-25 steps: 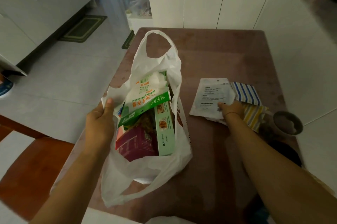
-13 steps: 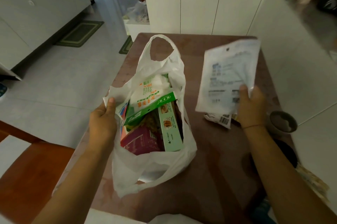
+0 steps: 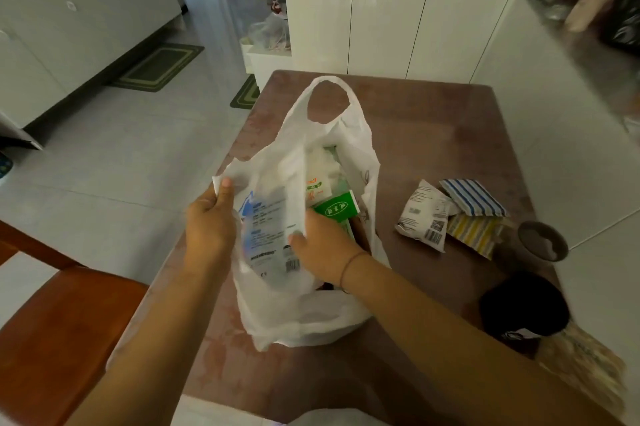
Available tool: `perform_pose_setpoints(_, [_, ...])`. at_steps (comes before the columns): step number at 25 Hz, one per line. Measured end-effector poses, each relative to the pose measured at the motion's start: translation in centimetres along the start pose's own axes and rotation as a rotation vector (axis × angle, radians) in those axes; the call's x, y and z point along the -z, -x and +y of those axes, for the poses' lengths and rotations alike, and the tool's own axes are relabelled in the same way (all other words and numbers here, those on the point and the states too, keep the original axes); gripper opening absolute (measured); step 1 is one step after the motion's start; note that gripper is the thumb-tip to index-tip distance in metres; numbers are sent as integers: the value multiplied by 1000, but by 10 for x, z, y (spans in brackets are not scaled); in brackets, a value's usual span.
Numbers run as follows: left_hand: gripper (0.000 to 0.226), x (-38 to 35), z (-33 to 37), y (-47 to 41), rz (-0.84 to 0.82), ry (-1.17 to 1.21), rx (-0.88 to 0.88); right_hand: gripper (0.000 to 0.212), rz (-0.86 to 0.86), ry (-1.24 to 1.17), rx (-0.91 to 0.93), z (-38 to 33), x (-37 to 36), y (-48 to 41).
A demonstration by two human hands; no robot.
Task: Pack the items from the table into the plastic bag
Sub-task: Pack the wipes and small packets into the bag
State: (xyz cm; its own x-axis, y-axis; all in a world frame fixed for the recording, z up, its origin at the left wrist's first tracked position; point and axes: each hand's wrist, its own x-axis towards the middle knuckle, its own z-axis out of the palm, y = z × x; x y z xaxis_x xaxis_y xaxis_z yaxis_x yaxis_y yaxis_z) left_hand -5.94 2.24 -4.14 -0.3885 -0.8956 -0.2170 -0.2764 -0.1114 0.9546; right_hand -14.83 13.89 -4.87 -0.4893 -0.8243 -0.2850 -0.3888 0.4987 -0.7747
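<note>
Two hands work at the plastic bag (image 3: 304, 314): the left hand (image 3: 209, 224) pinches its left rim, the right hand (image 3: 320, 245) grips a flat white packet (image 3: 266, 235) inside its mouth. Three packets (image 3: 453, 214) lie near the table's (image 3: 433, 134) right edge.

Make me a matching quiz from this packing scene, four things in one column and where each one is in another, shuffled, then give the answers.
Things:
1. flat white packet
2. green box
3. blue-striped pouch
4. left hand

Places:
A. lying on the table, right of the bag
B. gripping the plastic bag at its rim
C. held by the right hand at the bag's mouth
D. standing inside the bag

Pairs: 1-C, 2-D, 3-A, 4-B
</note>
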Motion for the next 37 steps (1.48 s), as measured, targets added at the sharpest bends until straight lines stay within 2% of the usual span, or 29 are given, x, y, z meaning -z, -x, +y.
perform_pose_setpoints(3, [33,-3,0,2,16,-50,23,36,-60,35,-46,-7,-10,-19])
perform_pose_setpoints(4, [33,-4,0,3,16,-61,13,39,-24,62,-44,-8,-10,-21])
perform_pose_setpoints(5, [32,-5,1,3,17,-61,1,46,83,143,-26,-7,-8,-21])
perform_pose_setpoints(7, [30,-5,2,1,29,-56,-16,69,426,419,169,-2,-6,-20])
perform_pose_setpoints(8, [30,-5,1,0,27,-54,-20,76,475,550,297,1,-5,-19])
perform_pose_setpoints(10, [32,-6,-2,-1,1,-46,-25,74,255,775,433,8,-9,-19])
perform_pose_setpoints(12, [34,-8,-3,-1,-11,-43,-16,68,-19,890,342,22,-19,-21])
perform_pose_setpoints(14, [35,-9,-3,-1,-10,-43,-13,66,-66,774,346,34,-18,-25])
perform_pose_setpoints(15, [34,-9,-3,-1,-10,-51,-12,62,8,617,432,38,-12,-25])
perform_pose_setpoints(16, [33,-9,-3,-2,-8,-65,-9,54,185,407,538,43,-3,-23])
perform_pose_setpoints(17, [32,-10,-3,-2,-1,-81,1,44,444,173,587,51,10,-22])
perform_pose_setpoints(18, [31,-10,-3,-2,8,-97,14,36,722,-13,531,66,25,-22])
perform_pose_setpoints(19, [32,-11,-3,-2,12,-112,23,30,958,-125,380,87,39,-25])
perform_pose_setpoints(20, [35,-14,-5,-1,11,-127,28,30,1107,-172,145,112,54,-29])
perform_pose_setpoints(21, [39,-17,-5,-1,8,-139,30,37,1145,-181,-133,139,66,-35])
perform_pose_setpoints(22, [43,-19,-6,0,9,-149,28,48,1090,-193,-408,168,75,-41])
perform_pose_setpoints(23, [45,-21,-6,0,16,-161,28,60,998,-231,-612,191,80,-47])
perform_pose_setpoints(24, [46,-22,-6,0,28,-177,31,67,923,-285,-722,209,83,-52])
perform_pose_setpoints(26, [46,-22,-6,0,47,-212,49,70,846,-387,-776,232,83,-65])
perform_pose_setpoints(32, [28,-18,-1,-3,94,-178,78,79,731,-291,-850,244,80,-90])
perform_pose_setpoints(35, [26,-16,0,-3,93,-151,86,60,685,-289,-772,241,86,-89])
perform_pose_setpoints(37, [26,-12,0,-3,90,-125,73,49,723,-266,-681,222,92,-81])
